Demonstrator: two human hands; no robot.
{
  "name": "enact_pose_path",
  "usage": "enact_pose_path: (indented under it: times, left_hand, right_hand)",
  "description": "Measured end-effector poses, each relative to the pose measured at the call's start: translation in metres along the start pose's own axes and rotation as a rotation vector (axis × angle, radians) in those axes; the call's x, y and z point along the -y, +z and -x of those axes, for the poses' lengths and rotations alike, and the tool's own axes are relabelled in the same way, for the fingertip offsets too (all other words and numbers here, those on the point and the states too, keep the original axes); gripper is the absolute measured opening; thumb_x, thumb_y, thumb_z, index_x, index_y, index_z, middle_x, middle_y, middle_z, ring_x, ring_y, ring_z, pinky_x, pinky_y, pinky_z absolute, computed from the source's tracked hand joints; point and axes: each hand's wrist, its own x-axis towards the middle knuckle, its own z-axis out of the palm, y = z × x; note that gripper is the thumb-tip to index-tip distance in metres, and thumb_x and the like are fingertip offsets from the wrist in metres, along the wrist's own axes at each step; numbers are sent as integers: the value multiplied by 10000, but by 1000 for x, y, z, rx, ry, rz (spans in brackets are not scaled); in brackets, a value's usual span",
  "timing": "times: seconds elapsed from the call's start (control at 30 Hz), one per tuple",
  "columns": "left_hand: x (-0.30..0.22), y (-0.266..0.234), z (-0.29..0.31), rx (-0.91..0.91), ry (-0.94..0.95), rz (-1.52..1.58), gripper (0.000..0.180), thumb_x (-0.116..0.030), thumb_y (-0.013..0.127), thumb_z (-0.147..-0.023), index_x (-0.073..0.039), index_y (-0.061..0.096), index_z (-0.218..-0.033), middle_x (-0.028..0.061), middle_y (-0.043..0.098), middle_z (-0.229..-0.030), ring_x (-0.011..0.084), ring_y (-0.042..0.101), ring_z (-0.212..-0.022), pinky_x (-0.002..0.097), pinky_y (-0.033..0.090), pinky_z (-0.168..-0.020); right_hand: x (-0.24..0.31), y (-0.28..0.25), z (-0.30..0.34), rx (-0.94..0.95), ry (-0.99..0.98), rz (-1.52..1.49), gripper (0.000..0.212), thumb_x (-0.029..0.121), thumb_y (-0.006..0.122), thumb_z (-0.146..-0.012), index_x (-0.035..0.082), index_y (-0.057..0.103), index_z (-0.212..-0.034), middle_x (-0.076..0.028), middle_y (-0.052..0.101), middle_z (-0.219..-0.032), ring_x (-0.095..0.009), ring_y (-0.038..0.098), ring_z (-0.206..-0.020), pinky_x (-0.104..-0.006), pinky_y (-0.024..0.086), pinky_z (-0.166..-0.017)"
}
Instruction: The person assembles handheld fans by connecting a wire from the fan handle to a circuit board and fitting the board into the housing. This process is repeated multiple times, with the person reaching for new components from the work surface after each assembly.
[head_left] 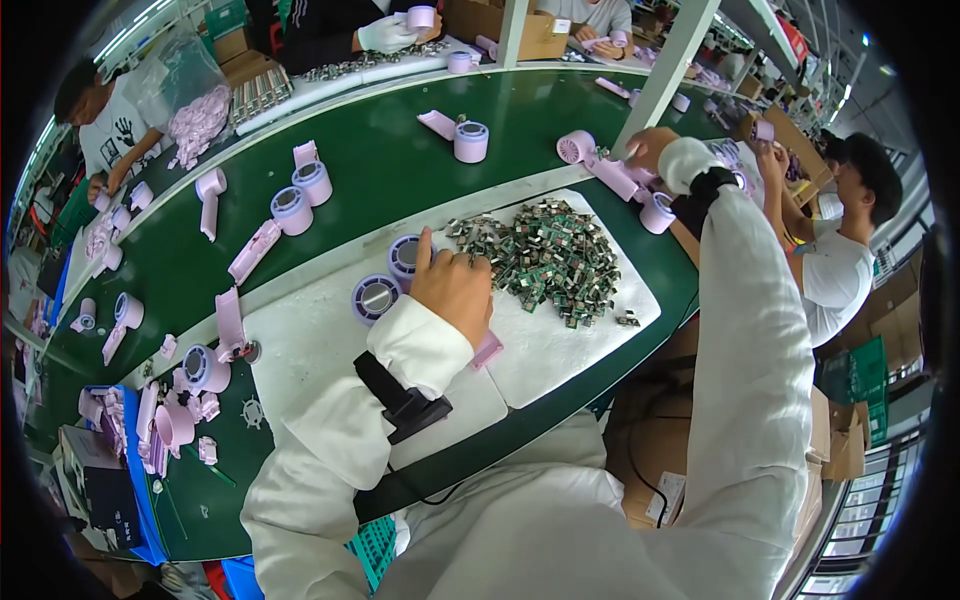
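My left hand [455, 296] lies over a lilac hair-dryer-shaped housing [402, 252] on the white foam board [550, 370]. Its index finger stretches along the round head, while the other fingers curl over the middle. A pink end [487, 350] shows below the palm and looks like that housing's handle. Touching the head is a second round lilac housing [373, 299] with a grey disc. Just right of the hand spreads a heap of small green circuit boards [555, 260]. My right hand [652, 150] reaches far right, just above lilac housing parts [612, 178]; its fingertips are partly hidden.
Lilac housings [471, 142] with handles are scattered along the green table [380, 150]. A blue bin [140, 480] of lilac parts stands at the left. A pale post [670, 70] rises near my right hand. Co-workers sit across the table and at the right.
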Motion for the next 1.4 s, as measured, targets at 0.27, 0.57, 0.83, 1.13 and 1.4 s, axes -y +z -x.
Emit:
enact_pose_path:
  times: [0.27,0.57,0.83,1.13,1.4]
  left_hand:
    - [-3,-3,12,65,-19,17,119,-118,706,-842,-60,666,-938,141,683,-870,337,670,-889,517,350,-1137]
    - [-65,-33,60,-113,265,504,191,-48,733,-797,-40,642,-965,136,595,-857,340,607,-820,428,508,-789]
    - [-12,-75,131,-267,30,361,233,-13,731,-742,-42,632,-951,121,580,-860,323,620,-788,406,518,-687]
    - [49,-51,166,-260,-437,244,228,-26,740,-731,-31,592,-905,131,596,-822,334,640,-799,404,526,-707]
    - [65,-40,177,-289,-416,483,264,-56,756,-742,-43,574,-933,126,656,-875,307,677,-845,370,547,-756]
  right_hand:
    - [33,32,27,-31,154,37,484,369,795,-807,111,714,-1208,-173,729,-1144,-343,698,-1074,-426,555,-943]
    - [73,60,-46,-536,-80,-591,463,276,809,-806,104,712,-1224,-192,737,-1103,-367,709,-1017,-431,570,-908]
    - [105,-7,-29,-260,-521,-709,439,267,777,-845,98,708,-1244,-122,766,-1039,-255,735,-945,-392,568,-914]
    - [294,-76,-4,-175,-794,-287,539,276,756,-848,151,624,-1356,-116,701,-1200,-287,709,-1035,-383,549,-941]
    - [392,-22,-45,-144,-721,-112,806,328,867,-710,283,527,-1440,-214,294,-1597,-440,518,-1314,-456,467,-1091]
